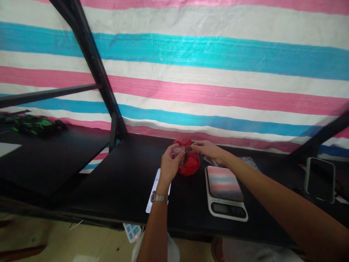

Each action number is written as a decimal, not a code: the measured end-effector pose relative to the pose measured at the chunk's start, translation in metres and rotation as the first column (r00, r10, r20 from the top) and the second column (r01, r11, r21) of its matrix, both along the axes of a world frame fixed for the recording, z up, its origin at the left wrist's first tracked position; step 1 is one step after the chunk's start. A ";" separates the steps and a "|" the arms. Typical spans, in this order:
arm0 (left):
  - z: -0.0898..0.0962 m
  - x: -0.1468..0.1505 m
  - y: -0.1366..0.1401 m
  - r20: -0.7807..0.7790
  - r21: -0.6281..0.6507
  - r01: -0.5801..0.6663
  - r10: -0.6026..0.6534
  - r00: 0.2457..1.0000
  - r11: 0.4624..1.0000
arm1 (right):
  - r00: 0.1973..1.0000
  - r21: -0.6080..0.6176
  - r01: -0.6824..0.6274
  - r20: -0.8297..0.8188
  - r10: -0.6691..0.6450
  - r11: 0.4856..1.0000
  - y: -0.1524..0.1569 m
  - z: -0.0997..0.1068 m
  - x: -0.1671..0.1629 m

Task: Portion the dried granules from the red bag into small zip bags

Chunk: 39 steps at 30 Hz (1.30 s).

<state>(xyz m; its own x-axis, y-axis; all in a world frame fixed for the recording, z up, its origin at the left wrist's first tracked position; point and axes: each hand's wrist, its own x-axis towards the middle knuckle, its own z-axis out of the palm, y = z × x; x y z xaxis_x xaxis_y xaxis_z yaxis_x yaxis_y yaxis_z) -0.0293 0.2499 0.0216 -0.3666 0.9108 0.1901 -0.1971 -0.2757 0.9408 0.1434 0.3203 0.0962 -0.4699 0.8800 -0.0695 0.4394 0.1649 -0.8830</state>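
A red plastic bag point(190, 165) lies crumpled on the black table, below and between my two hands. My left hand point(169, 162) is closed, thumb and fingers pinching a small clear plastic bag point(179, 150) over the red one. From the right, my right hand point(208, 150) reaches in with its fingertips pressed together at the small bag's edge, beside some dark brownish contents. What those fingertips hold is too small to make out. A kitchen scale point(225, 183) with a shiny plate stands just right of the red bag, beside my right forearm.
A white device with digits point(157, 182) lies partly under my left wrist. More clear plastic bags point(249, 162) lie behind the scale. At the right is a phone point(320, 180). Black frame posts point(98, 72) rise before a striped sheet point(204, 87). A power strip point(132, 232) hangs below the table.
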 end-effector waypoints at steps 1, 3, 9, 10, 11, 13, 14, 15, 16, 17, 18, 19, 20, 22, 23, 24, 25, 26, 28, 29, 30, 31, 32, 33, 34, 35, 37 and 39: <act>0.000 0.002 -0.001 -0.040 0.011 0.010 -0.010 0.999 1.000 | 1.000 0.002 -0.002 -0.020 0.002 1.000 -0.003 0.006 0.004; -0.001 0.007 -0.002 -0.109 0.025 0.016 -0.013 0.994 1.000 | 0.999 0.026 0.017 -0.037 -0.016 1.000 -0.008 0.015 0.009; 0.001 0.023 -0.005 -0.212 0.056 0.011 0.001 0.977 0.998 | 0.995 0.285 0.065 0.059 -0.085 0.956 -0.018 0.024 0.001; 0.001 0.024 -0.006 -0.221 0.064 0.017 -0.002 0.975 0.998 | 0.991 0.371 0.041 0.103 -0.085 0.928 -0.020 0.024 -0.001; 0.001 0.025 -0.007 -0.231 0.066 0.018 -0.002 0.973 0.998 | 0.985 0.457 0.006 0.149 -0.083 0.889 -0.023 0.022 -0.003; -0.001 0.026 -0.007 -0.250 0.055 0.002 0.012 0.968 0.999 | 0.971 0.590 -0.071 0.226 -0.080 0.804 -0.029 0.020 -0.006; -0.002 0.025 -0.007 -0.258 0.048 -0.010 0.022 0.966 0.999 | 0.965 0.628 -0.100 0.249 -0.077 0.772 -0.032 0.019 -0.007; -0.003 0.025 -0.008 -0.262 0.043 -0.023 0.034 0.964 0.999 | 0.962 0.651 -0.122 0.263 -0.071 0.750 -0.035 0.018 -0.008; -0.004 0.024 -0.008 -0.261 0.041 -0.031 0.041 0.965 0.999 | 0.963 0.663 -0.135 0.264 -0.062 0.736 -0.037 0.017 -0.009; -0.005 0.024 -0.008 -0.255 0.042 -0.035 0.045 0.966 0.999 | 0.966 0.669 -0.141 0.256 -0.048 0.730 -0.039 0.016 -0.010; -0.005 0.023 -0.008 -0.246 0.043 -0.037 0.047 0.968 0.998 | 0.970 0.674 -0.140 0.239 -0.035 0.725 -0.040 0.016 -0.010; -0.005 0.023 -0.008 -0.234 0.046 -0.037 0.047 0.971 0.998 | 0.976 0.678 -0.135 0.217 -0.020 0.722 -0.041 0.016 -0.011; -0.005 0.022 -0.008 -0.218 0.049 -0.036 0.045 0.975 0.998 | 0.982 0.684 -0.123 0.188 -0.011 0.719 -0.040 0.016 -0.011; -0.004 0.020 -0.007 -0.180 0.053 -0.031 0.040 0.983 0.998 | 0.993 0.700 -0.055 0.111 -0.031 0.712 -0.038 0.016 -0.011; -0.003 0.018 -0.007 -0.157 0.051 -0.033 0.041 0.987 0.998 | 0.995 0.705 0.002 0.066 -0.069 0.709 -0.036 0.015 -0.011; -0.003 0.016 -0.007 -0.134 0.043 -0.039 0.044 0.990 0.998 | 0.992 0.705 0.064 0.031 -0.121 0.707 -0.034 0.014 -0.011; -0.002 0.013 -0.008 -0.110 0.031 -0.049 0.052 0.993 0.998 | 0.985 0.693 0.111 0.019 -0.172 0.712 -0.032 0.013 -0.011; -0.002 0.009 -0.008 -0.084 0.017 -0.062 0.063 0.994 0.998 | 0.977 0.670 0.128 0.040 -0.209 0.731 -0.031 0.011 -0.012; -0.002 0.002 -0.010 -0.027 -0.003 -0.073 0.073 0.997 0.997 | 0.960 0.589 0.075 0.175 -0.217 0.805 -0.029 0.006 -0.014; -0.002 -0.002 -0.010 -0.001 -0.008 -0.069 0.069 0.998 0.998 | 0.944 0.538 0.029 0.262 -0.201 0.842 -0.028 0.002 -0.016; -0.003 -0.005 -0.011 0.021 -0.012 -0.063 0.063 0.998 0.998 | 0.920 0.491 -0.013 0.347 -0.183 0.871 -0.027 -0.001 -0.019; -0.003 -0.008 -0.012 0.035 -0.014 -0.055 0.055 0.998 0.998 | 0.888 0.460 -0.050 0.427 -0.172 0.886 -0.027 -0.005 -0.022; -0.004 -0.010 -0.012 0.039 -0.015 -0.045 0.045 0.998 0.999 | 0.850 0.444 -0.085 0.499 -0.168 0.892 -0.026 -0.008 -0.025; -0.004 -0.011 -0.012 0.037 -0.016 -0.034 0.035 0.999 0.999 | 0.813 0.439 -0.121 0.559 -0.165 0.891 -0.026 -0.011 -0.028; -0.005 -0.012 -0.011 0.034 -0.015 -0.024 0.024 0.999 1.000 | 0.779 0.437 -0.160 0.607 -0.159 0.885 -0.025 -0.013 -0.031; -0.005 -0.012 -0.011 0.032 -0.014 -0.011 0.012 0.999 1.000 | 0.750 0.436 -0.196 0.643 -0.152 0.878 -0.025 -0.015 -0.034; -0.006 -0.012 -0.009 0.037 -0.015 0.011 -0.011 0.999 1.000 | 0.716 0.445 -0.241 0.681 -0.151 0.863 -0.025 -0.018 -0.038; -0.007 -0.011 -0.008 0.053 -0.023 0.024 -0.023 0.998 0.999 | 0.696 0.469 -0.262 0.697 -0.171 0.844 -0.025 -0.019 -0.041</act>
